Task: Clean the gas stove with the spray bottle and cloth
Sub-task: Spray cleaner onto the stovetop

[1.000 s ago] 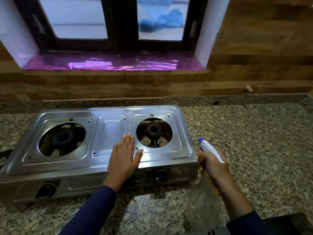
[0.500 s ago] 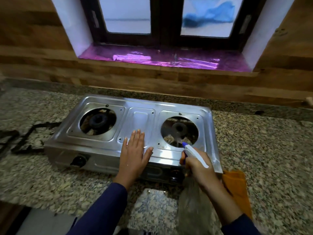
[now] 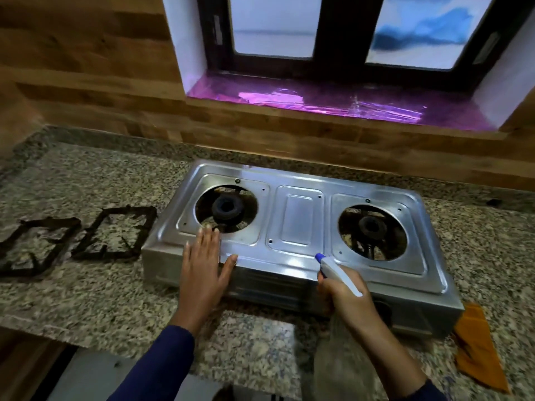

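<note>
A two-burner steel gas stove [image 3: 298,224] sits on the granite counter, its pan supports off. My left hand [image 3: 204,270] lies flat, fingers spread, on the stove's front left edge just below the left burner [image 3: 227,208]. My right hand [image 3: 346,299] grips a clear spray bottle [image 3: 335,272] with a white head and blue nozzle, which points at the stove's middle front, between the centre panel and the right burner [image 3: 372,227]. An orange cloth [image 3: 477,351] lies on the counter at the stove's front right corner.
Two black pan supports [image 3: 113,233] lie on the granite counter [image 3: 86,290] left of the stove. A wood-panelled wall and a window sill lined with pink foil [image 3: 333,101] stand behind. The counter's front edge runs just under my forearms.
My left hand has slid leftward along the stove's front, from the centre panel to under the left burner. My right hand with the bottle has come in over the stove's front. The view swung left.
</note>
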A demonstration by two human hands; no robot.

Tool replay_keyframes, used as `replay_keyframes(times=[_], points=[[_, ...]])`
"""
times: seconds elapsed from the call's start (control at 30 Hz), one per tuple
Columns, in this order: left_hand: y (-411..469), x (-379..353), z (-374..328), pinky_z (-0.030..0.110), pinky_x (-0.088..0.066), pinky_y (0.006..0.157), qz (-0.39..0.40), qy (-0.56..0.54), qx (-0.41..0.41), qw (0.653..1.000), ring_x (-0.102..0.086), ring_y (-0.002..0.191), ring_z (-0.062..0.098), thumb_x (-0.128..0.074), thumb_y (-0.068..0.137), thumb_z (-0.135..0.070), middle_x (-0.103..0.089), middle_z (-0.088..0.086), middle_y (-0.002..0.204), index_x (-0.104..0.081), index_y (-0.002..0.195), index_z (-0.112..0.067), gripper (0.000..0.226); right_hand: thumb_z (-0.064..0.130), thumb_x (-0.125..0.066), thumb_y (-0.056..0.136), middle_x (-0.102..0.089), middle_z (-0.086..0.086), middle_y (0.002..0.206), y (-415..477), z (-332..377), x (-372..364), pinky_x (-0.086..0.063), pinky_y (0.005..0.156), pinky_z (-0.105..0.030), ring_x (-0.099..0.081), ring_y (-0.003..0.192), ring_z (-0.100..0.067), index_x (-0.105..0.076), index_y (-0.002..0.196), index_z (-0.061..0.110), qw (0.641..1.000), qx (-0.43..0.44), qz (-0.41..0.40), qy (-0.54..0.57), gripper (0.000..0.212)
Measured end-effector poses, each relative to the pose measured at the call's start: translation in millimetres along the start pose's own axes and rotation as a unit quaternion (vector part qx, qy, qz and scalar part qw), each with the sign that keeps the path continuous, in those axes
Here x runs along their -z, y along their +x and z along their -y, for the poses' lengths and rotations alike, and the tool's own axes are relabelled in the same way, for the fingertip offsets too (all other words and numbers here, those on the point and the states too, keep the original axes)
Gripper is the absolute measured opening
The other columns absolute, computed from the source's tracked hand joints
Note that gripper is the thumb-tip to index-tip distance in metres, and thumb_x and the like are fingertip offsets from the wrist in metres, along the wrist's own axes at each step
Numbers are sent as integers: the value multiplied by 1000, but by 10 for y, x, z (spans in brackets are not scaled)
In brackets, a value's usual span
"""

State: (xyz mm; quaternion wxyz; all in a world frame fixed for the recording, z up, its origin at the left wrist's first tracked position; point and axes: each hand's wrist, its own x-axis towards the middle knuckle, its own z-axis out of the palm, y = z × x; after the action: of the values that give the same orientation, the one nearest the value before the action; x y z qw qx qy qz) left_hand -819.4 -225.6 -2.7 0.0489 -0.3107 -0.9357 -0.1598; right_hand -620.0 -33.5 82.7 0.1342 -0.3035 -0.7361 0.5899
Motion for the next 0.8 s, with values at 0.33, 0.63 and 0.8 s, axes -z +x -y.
replay_keyframes(times=[0.33,0.63,0.8], points=[[88,175,725,44,-5,123,-21,-17,2,1000,-2,152,17,-19,97,-62,-12,5,164,-16,156,-13,76,16,-51,64,-45,-10,63,-136,242,-997,-42,47,-32,-45,53,-21,-52,71,-2,997,-30,70,-29,19],[-33,261,1206,49,-7,122,-13,13,31,999,6,152,20,-21,98,-61,2,7,165,-1,157,-11,80,12,-51,69,-43,-9,63,-85,439,-1772,-41,47,-35,-43,55,-21,-48,70,-2,995,31,96,-25,14],[-3,304,1371,51,-9,122,-10,-13,46,999,7,152,20,-20,98,-61,2,6,165,-2,157,-13,78,8,-49,70,-35,-5,56,61,485,-1982,-27,49,-40,-34,51,-21,-39,63,-1,998,52,32,1,16]])
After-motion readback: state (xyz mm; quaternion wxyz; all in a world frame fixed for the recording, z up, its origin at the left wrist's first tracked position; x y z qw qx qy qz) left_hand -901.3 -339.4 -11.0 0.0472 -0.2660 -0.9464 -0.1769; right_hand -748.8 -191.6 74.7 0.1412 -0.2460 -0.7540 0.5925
